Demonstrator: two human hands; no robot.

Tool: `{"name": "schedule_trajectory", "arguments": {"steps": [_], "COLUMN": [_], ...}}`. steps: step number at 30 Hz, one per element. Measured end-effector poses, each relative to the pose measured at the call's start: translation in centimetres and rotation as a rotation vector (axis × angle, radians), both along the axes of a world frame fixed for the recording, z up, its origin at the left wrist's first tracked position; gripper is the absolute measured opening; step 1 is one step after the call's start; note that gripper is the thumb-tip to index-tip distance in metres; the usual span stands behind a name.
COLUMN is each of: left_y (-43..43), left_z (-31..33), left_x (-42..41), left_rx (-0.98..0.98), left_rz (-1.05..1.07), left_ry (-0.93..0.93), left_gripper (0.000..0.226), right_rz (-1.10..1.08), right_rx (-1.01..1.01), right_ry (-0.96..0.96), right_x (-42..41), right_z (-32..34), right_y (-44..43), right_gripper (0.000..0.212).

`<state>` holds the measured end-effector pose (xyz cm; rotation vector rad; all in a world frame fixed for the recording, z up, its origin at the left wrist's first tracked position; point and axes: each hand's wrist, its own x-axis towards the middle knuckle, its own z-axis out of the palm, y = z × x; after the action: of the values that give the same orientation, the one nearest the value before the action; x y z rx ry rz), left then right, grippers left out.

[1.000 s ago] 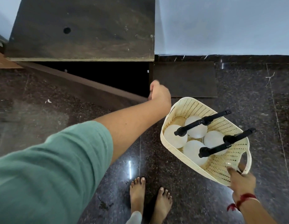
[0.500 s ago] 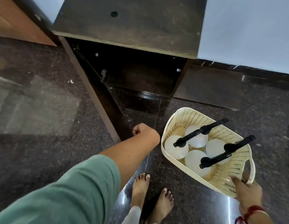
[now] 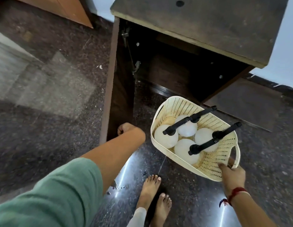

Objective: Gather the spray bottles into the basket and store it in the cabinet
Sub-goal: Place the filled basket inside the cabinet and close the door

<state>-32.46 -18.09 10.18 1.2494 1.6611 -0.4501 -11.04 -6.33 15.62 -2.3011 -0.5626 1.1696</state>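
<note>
A cream perforated basket point(image 3: 175, 104) hangs in the air in front of the open cabinet point(image 3: 208, 27). It holds several white spray bottles point(image 3: 165, 138) with black spray heads. My right hand point(image 3: 232, 171) grips the basket by its near handle. The cabinet door point(image 3: 109, 82) stands swung out towards me, and the dark inside point(image 3: 183, 71) shows. My left hand point(image 3: 126, 130) is curled into a fist right beside the free end of the door, on its inner side. Whether it touches the door I cannot tell.
The floor point(image 3: 44, 128) is dark polished stone with glare streaks. My bare feet point(image 3: 152, 194) stand just below the basket. An orange-brown wooden unit point(image 3: 69, 9) is at the top left. A pale wall point(image 3: 276, 74) runs behind the cabinet on the right.
The cabinet door has swung from barely open to wide open. My left hand came back towards me along with the door's end. The basket stays in my right hand.
</note>
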Motion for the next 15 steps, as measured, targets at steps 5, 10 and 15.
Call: {"name": "schedule_trajectory", "arguments": {"steps": [5, 10, 15], "left_y": [-1.9, -0.9, -0.5], "left_z": [-1.3, -4.2, -4.6], "left_x": [-1.7, -3.7, -4.8], "left_rx": [-0.029, 0.084, 0.035], "left_rz": [0.059, 0.274, 0.183], "left_ry": [0.076, 0.085, 0.089], "left_gripper": [0.048, 0.047, 0.045], "right_rz": [0.087, 0.104, 0.083], "right_rx": [0.002, -0.011, 0.003], "right_ry": [-0.022, -0.04, -0.019], "right_x": [-2.9, -5.2, -6.3], "right_z": [-1.0, -1.7, -2.1], "right_y": [2.5, 4.8, 6.6], "right_gripper": [0.033, 0.028, 0.028]}}
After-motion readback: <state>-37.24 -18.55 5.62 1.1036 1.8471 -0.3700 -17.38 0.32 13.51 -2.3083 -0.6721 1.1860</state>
